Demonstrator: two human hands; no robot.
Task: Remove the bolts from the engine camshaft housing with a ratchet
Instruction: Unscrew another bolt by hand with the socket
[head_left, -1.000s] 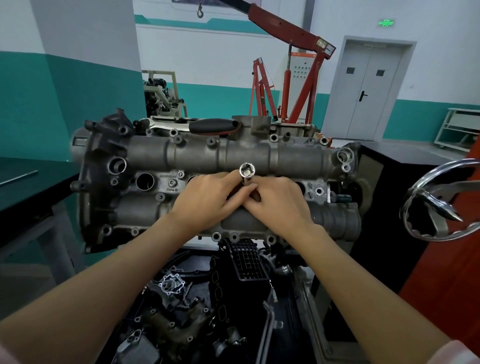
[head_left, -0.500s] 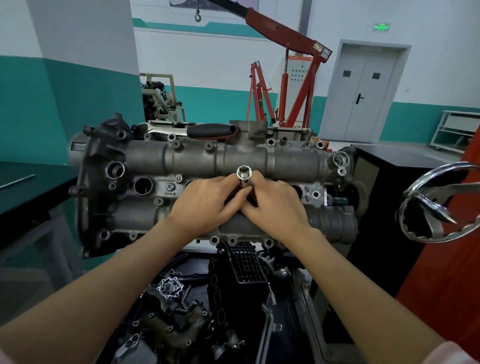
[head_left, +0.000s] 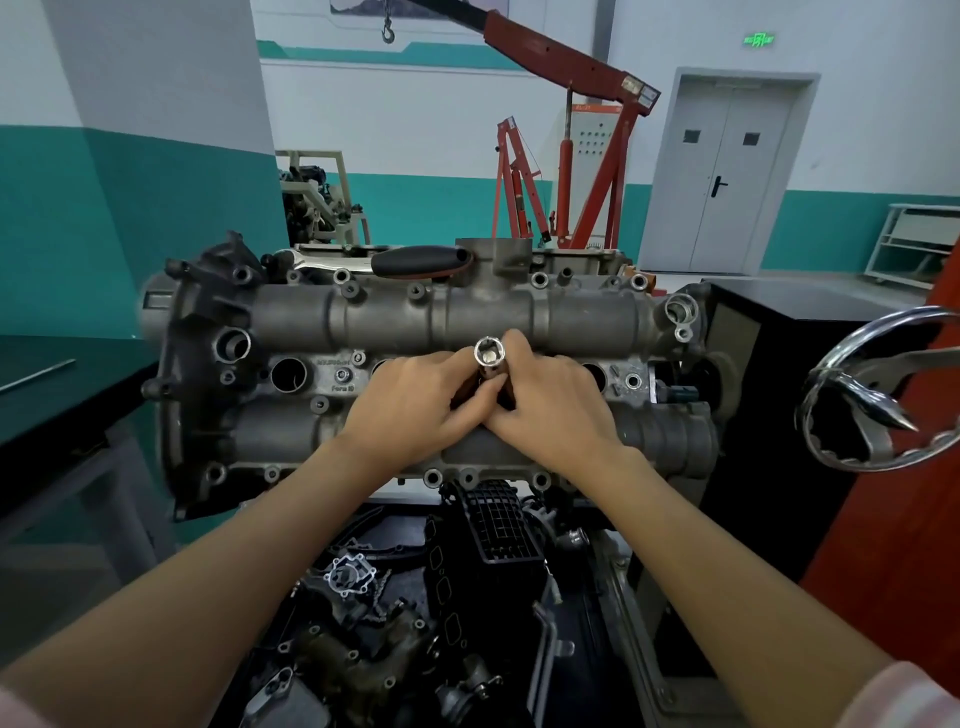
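Both hands meet at the middle of the camshaft housing (head_left: 415, 332). The left hand (head_left: 410, 410) and right hand (head_left: 550, 405) curl their fingers round a silver socket (head_left: 489, 358) standing upright between them, open end up. The ratchet (head_left: 415, 260) lies along the housing's far edge, untouched.

Both hands, left hand (head_left: 415, 405) and right hand (head_left: 550, 405), pinch a socket (head_left: 489, 356) over the camshaft housing (head_left: 467, 317).

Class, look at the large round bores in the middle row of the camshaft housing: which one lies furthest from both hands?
The open round bore at the left, beside the cast lettering; the others sit right by the hands or beyond the right hand.
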